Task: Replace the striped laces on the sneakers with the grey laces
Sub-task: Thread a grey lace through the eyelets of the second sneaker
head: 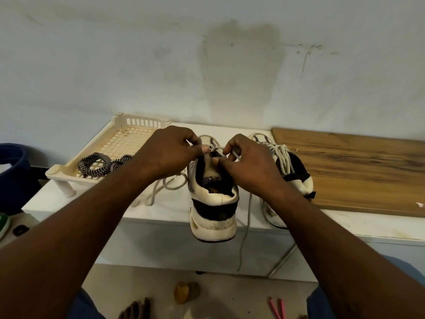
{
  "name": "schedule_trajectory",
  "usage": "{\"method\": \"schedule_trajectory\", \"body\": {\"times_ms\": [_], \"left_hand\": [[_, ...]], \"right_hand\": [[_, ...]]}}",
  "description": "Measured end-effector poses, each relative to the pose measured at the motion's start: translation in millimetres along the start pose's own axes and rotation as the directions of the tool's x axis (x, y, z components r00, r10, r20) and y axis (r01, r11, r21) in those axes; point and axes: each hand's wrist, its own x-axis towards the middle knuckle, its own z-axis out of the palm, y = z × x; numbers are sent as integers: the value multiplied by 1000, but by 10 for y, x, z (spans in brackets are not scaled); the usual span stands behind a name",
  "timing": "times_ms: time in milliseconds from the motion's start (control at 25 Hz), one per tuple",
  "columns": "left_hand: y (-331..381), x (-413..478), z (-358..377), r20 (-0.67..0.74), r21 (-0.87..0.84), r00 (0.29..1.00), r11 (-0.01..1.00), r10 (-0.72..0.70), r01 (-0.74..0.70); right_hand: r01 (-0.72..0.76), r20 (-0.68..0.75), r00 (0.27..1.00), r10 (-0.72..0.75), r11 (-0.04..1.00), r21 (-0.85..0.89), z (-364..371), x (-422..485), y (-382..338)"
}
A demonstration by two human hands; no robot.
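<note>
while your left hand (171, 153) and right hand (249, 164) pinch the grey lace (248, 215) atop the left sneaker (212, 199), uneven pulls could leave its dangling end too long.

We see a black-and-white sneaker (213, 203) overhanging the bench's (368, 226) front edge, heel toward us, its grey lace (247, 226) dangling; its twin (296, 178) stands just right; striped laces (101, 164) lie coiled near the left end.

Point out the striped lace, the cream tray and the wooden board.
striped lace (110, 165): head view, on the bunched strands in the tray.
cream tray (55, 172): head view, on its near left corner.
wooden board (356, 166): head view, on its bare top face.
</note>
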Motion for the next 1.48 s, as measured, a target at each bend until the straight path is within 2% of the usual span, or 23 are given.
{"method": "schedule_trajectory", "body": {"times_ms": [120,280,400,720,880,960,1080,1120,1200,1320,1400,1480], "left_hand": [[95,-115,-140,-18,-286,1000,958,25,-29],[265,-432,-294,-30,-480,999,876,43,-52],[495,-640,-488,-75,-531,993,840,88,-115],[1304,-866,-1074,-286,-626,943,712,171,-319],[1698,-956,-1420,-375,-669,902,611,215,-423],[1854,-994,-1602,-391,-694,883,547,259,-468],[2047,-1040,-1820,-432,-687,833,472,346,-552],[2104,-1056,-1865,-457,-651,811,484,365,-585],[2189,-1072,-1897,-519,-467,746,593,418,-657],[2231,-1065,-1865,-557,-168,688,748,465,-642],[2183,-1056,-1811,-596,-168,691,777,410,-607],[2048,-1033,-1740,-612,-225,717,796,333,-562]], "right_hand": [[34,-66,998,-24,987,156,-123,8,-64],[29,-45,999,-9,884,466,-369,-83,-210],[71,-59,997,-45,804,590,-570,-226,-428],[323,-221,946,-235,697,641,-1386,-475,-1323],[383,-249,922,-297,606,697,-1824,-556,-1675],[401,-264,915,-306,610,683,-1983,-559,-1818],[444,-312,895,-317,685,577,-2080,-560,-1962],[457,-331,888,-320,699,549,-2085,-561,-1992],[487,-383,867,-320,711,508,-2084,-551,-2028],[545,-463,816,-345,727,418,-2075,-508,-2061],[567,-484,795,-366,734,375,-2025,-493,-2041],[550,-464,804,-371,760,345,-1948,-475,-1942]]}}
